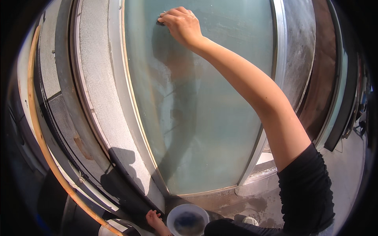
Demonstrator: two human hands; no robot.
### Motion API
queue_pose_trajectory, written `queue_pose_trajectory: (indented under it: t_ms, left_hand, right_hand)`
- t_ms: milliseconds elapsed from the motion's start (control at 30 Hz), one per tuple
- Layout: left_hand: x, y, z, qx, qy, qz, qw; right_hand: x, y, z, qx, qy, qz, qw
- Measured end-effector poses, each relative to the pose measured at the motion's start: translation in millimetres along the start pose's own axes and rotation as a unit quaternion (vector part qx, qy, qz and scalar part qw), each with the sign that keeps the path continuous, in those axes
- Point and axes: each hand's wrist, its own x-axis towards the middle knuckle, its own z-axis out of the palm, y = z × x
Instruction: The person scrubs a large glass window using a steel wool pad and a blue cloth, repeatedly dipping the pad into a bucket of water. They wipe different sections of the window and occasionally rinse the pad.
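My right hand (183, 25) is raised near the top of a tall glass pane (218, 124), its fingers closed on a dark scouring pad (160, 22) pressed to the glass. Wet drops or suds show on the knuckles. The pane sits in a metal frame (280, 38) and carries the shadow of my arm. Low down, my left hand (154, 219) hangs with its fingers loosely apart and holds nothing. Just right of it, a white bucket (188, 206) contains dark, murky liquid.
A long wooden pole (40, 132) leans at the left, beside a dark cord and pipes. Its lower end overlaps another light container (112, 228). A rough pale wall strip (97, 59) borders the frame. The concrete ground (257, 203) has wet patches, and a shoe (250, 221) shows near the bucket.
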Motion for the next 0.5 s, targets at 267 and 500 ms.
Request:
queue_pose_trajectory:
  t_ms: [267,500]
  left_hand:
    - [0.4,29.6,-21.7,-0.003,0.013,-0.033,0.999]
    - [-4.0,25.4,-16.8,0.032,-0.007,-0.06,0.998]
  right_hand:
    - [-71.6,104.6,-73.8,-0.066,0.005,0.074,0.995]
    - [-32.3,44.3,-35.4,-0.05,0.019,0.067,0.996]
